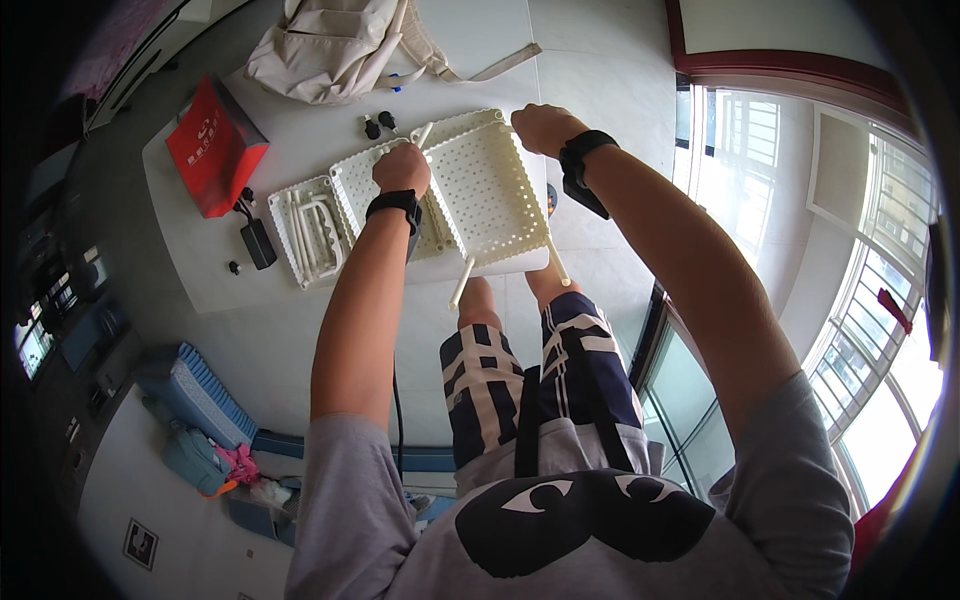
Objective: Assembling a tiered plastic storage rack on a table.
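A cream perforated plastic tray (pixel 487 190) stands tilted at the table's near right side, a short tube (pixel 462 283) jutting from its near left corner and another tube (pixel 558 262) from its near right corner. My left hand (pixel 402 168) is closed by the tray's far left side, round a cream tube (pixel 424 133) whose end shows above the fist. At the far right corner my right hand (pixel 545 130) is also closed; what its fingers grip is hidden. More perforated trays lie left of this one, and the leftmost tray (pixel 283 222) holds several bent tubes (pixel 318 238).
On the white table (pixel 215 275) are a red paper bag (pixel 208 150), a black power adapter (pixel 258 243) and small black parts (pixel 372 127). A beige backpack (pixel 325 50) lies at the far edge. My knees are at the near edge; glazed doors stand at right.
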The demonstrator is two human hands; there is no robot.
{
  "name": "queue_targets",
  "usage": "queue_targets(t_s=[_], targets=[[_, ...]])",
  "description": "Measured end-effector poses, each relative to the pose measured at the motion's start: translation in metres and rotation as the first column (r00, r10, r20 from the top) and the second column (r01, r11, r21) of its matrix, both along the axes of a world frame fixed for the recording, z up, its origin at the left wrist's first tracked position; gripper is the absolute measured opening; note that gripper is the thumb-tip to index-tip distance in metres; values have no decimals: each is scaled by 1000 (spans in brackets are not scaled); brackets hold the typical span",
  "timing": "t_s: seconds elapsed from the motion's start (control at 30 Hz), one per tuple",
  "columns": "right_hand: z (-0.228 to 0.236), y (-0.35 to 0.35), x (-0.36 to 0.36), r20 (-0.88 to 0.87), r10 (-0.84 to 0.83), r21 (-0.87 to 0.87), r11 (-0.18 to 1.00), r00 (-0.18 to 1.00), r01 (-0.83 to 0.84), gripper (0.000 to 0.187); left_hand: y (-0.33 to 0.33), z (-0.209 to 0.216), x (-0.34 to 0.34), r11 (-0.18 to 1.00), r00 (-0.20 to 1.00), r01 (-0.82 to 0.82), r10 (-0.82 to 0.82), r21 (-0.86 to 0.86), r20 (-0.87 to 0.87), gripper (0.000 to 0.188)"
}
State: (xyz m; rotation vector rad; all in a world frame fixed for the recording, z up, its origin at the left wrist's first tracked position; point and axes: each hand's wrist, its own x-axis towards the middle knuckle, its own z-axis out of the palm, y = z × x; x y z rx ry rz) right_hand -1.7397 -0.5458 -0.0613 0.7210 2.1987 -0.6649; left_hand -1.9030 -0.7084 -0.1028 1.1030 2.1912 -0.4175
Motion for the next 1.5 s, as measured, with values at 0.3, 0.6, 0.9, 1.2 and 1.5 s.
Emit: queue_targets(t_s=[0.3,0.6,0.9,1.2,1.5], targets=[[-8,-93,-37,375,467,196,804,801,-561,21,8,6,-15,997,996,-70,71,-25,55,23],[-11,-75,-108,458,379,104,876,805,-471,19,-18,-2,-10,983,990,-134,125,128,70,20],[-7,-9,-82,75,453,199,866,888,-459,19,-25,-4,1,986,996,-84,84,141,2,16],[-29,-66,-72,184,542,264,776,820,-572,13,-10,6,-6,989,985,-149,150,-18,90,33],[-2,-35,-73,-12,401,260,886,916,-384,13,-36,-2,-13,975,978,-187,173,122,112,19]])
